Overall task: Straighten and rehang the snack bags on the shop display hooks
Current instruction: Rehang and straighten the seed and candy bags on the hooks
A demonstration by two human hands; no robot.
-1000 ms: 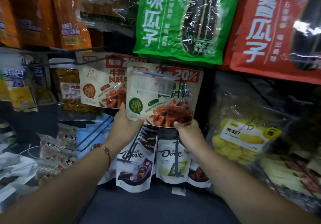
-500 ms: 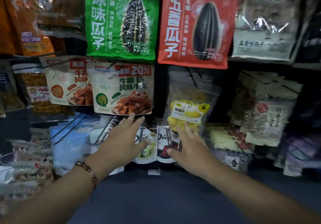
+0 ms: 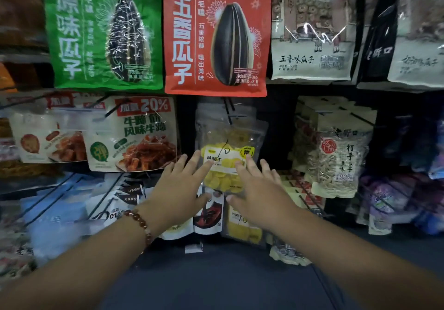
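Note:
A clear bag of yellow dried pineapple slices (image 3: 228, 141) hangs on a black hook (image 3: 228, 110) in the middle of the display. My left hand (image 3: 179, 187) and my right hand (image 3: 258, 192) reach up to its lower part, fingers straight and spread, fingertips at the bag's white label. Neither hand grips anything. To the left hangs the white beef tendon snack bag (image 3: 137, 134) with a red 20% banner, beside a second like it (image 3: 48, 136).
Green (image 3: 103, 30) and red (image 3: 216, 33) sunflower seed bags hang above. Beige seed bags (image 3: 312, 28) are upper right, a seed pouch (image 3: 341, 160) right. Dove chocolate pouches (image 3: 115, 211) and wire hooks jut out below my hands. Dark floor lies underneath.
Both hands let go of the beef tendon bag, which now hangs free, and moved right to the pineapple bag. The view shifted right as well.

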